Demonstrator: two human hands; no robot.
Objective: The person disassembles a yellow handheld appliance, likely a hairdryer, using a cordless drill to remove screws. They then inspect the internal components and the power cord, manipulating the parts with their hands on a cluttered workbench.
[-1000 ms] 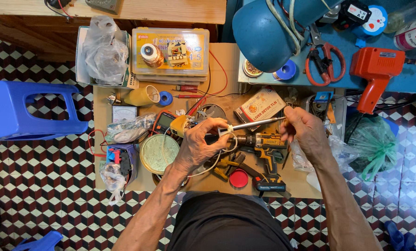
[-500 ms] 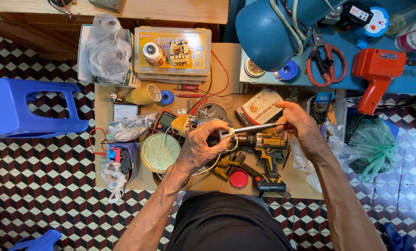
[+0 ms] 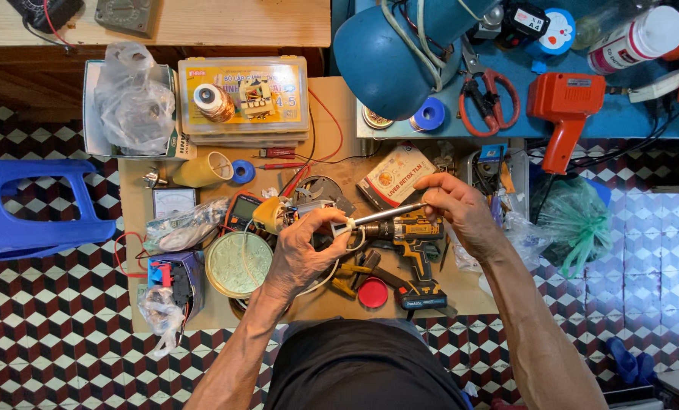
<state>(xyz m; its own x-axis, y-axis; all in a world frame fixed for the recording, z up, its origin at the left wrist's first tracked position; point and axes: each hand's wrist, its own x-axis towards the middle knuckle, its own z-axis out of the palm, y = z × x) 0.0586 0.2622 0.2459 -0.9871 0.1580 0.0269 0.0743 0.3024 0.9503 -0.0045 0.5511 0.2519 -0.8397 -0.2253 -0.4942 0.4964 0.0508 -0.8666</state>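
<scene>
Your left hand is wrapped around the white collar of the metal rod tool, fingers curled tight on the near end, and your right hand pinches the far tip between thumb and fingertips, so both hands are closed on the same tool. Taking the black-and-yellow cordless drill as your marker: the rod sits just above the drill body, slanting up and away from your left hand toward your right, and a thin pale wire loops down from the collar on the drill's left. Keep that left grip firm and let the right fingers do the fine work; a light pinch at the tip looks like the safer hold, since the wire could snag if the rod swings. The round tin lid lies well left of the drill, the red cap just below and left of it, and the red-and-white packet above it, touching neither hand. Hold the rod steady over the drill and clear of the clutter.
</scene>
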